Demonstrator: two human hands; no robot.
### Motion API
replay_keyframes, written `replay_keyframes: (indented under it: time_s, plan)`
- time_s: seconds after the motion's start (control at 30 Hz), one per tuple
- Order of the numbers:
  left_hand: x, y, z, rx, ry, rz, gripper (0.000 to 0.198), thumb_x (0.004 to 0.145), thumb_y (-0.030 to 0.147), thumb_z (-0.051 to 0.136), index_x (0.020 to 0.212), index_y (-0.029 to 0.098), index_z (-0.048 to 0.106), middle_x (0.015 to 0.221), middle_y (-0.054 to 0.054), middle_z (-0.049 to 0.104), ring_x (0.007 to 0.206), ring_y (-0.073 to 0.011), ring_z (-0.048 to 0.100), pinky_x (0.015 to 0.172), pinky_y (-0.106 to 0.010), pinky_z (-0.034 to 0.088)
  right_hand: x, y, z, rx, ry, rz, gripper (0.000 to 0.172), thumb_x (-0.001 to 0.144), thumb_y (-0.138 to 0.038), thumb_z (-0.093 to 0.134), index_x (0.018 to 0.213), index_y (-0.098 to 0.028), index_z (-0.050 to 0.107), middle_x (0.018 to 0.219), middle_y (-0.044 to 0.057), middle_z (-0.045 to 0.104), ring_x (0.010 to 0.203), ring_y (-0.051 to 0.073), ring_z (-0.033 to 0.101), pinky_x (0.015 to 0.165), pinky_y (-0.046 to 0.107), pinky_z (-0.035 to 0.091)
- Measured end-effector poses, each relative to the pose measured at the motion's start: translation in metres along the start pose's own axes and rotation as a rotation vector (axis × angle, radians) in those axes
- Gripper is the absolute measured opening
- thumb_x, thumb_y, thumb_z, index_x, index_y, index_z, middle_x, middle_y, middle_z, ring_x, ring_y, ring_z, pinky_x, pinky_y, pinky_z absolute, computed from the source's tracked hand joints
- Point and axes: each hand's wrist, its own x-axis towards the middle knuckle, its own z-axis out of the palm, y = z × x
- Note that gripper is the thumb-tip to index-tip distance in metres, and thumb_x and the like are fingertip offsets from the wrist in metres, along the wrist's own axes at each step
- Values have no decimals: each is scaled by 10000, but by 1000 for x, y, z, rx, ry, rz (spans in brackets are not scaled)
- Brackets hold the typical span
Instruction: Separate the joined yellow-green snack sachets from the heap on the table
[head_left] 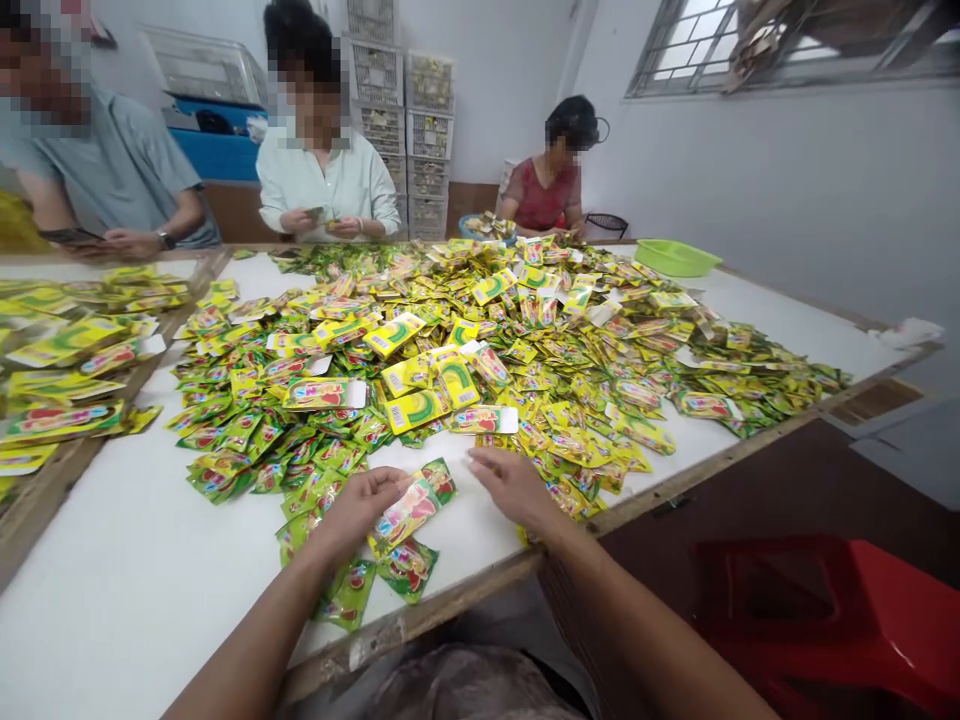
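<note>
A large heap of small yellow-and-green foil sachets [450,370] covers the white table top [135,600]. My left hand [361,510] grips a pink-and-yellow sachet [407,514] at the heap's near edge, with more green sachets [409,568] lying just below it. My right hand [514,490] rests palm down with its fingers apart and holds nothing. Its fingertips are close to a sachet with a white tab [484,420], and loose sachets lie to its right.
Three seated people work around the table, two with sachets in their hands. A wooden-edged tray of sachets [67,380] lies at left, a green plastic basin [675,257] at the far side, stacked white crates [382,120] behind, and a red stool [825,610] at lower right.
</note>
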Motion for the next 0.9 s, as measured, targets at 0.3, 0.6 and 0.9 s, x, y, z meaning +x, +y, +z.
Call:
replay_keyframes:
  time_s: [0.3, 0.6, 0.9]
  plan:
    - [-3, -1, -9, 62, 203, 84, 436, 624, 538, 668, 801, 139, 649, 616, -9, 626, 526, -139, 530, 496, -227, 373, 41, 11, -12, -685, -142, -27, 230, 824, -141, 419, 863, -174, 643, 819, 121, 679, 800, 237, 611, 662, 295, 398]
    - [-8, 5, -11, 91, 197, 143, 410, 657, 526, 647, 792, 139, 646, 512, 41, 531, 446, -83, 407, 443, -204, 274, 38, -11, 17, 616, -4, 81, 274, 695, -446, 609, 748, -180, 572, 607, -19, 552, 569, 131, 520, 571, 257, 416]
    - [-18, 15, -11, 40, 116, 104, 350, 635, 464, 692, 772, 143, 667, 556, 29, 583, 460, -78, 427, 439, -200, 271, 32, -32, 27, 260, 36, -192, 137, 756, -235, 541, 768, -184, 667, 763, 40, 663, 721, 174, 578, 696, 296, 427]
